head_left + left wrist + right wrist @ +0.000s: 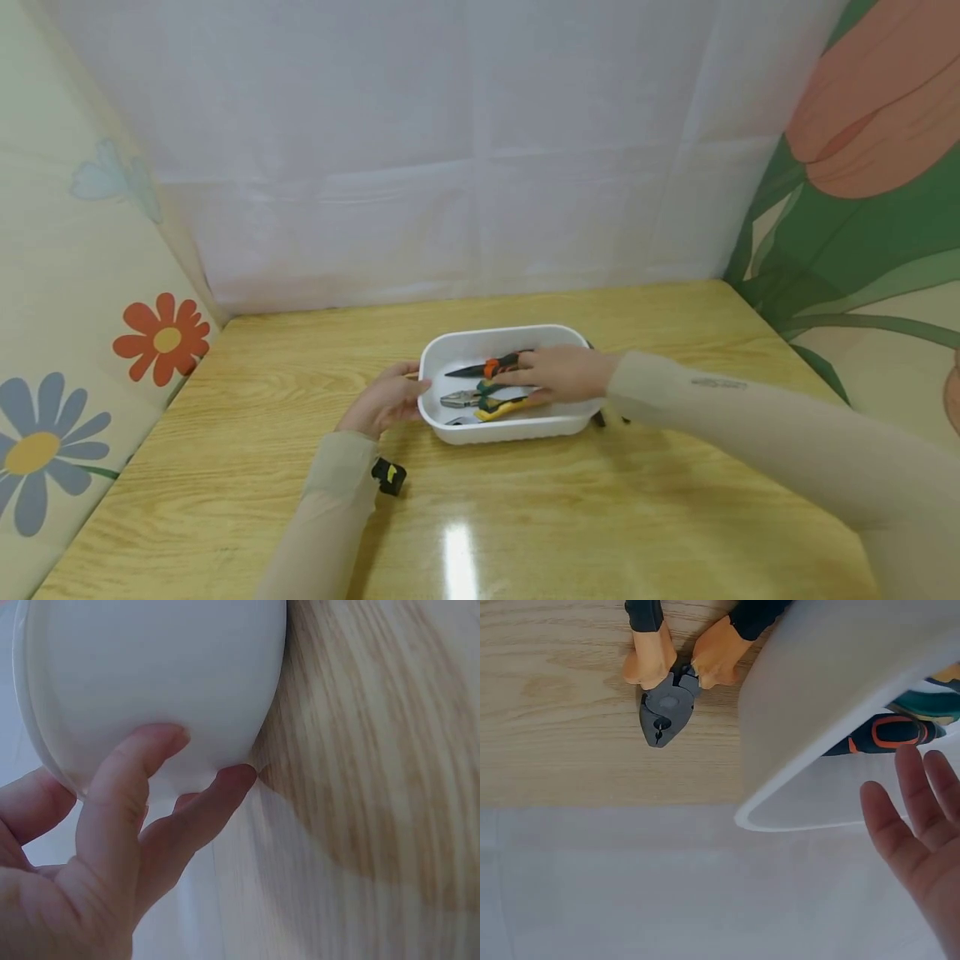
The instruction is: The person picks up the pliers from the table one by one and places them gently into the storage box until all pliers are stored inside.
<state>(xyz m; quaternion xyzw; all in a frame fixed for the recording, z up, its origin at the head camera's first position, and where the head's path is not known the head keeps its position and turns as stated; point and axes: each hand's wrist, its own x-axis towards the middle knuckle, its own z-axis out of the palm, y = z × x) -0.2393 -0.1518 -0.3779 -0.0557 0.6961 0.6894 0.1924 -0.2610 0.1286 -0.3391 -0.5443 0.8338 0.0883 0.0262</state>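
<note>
A white rectangular tray (495, 431) stands on the table with several hand tools in it. Inside lie long-nose pliers (467, 371) with black and orange handles, pliers (457, 400) with dark green handles, and a yellow-and-black handled tool (501, 408), partly hidden. My left hand (386, 400) touches the tray's left end, its fingers against the outer wall in the left wrist view. Over the tool handles, inside the tray's right half, is my right hand (562, 372). Its fingers (922, 802) look straight and hold nothing visible in the right wrist view.
Another pair of pliers (667, 709), with orange and black handles, lies on the table just outside the tray's right end. The wooden table (300, 375) meets a white cloth backdrop (450, 167) behind. Patterned panels rise at both sides.
</note>
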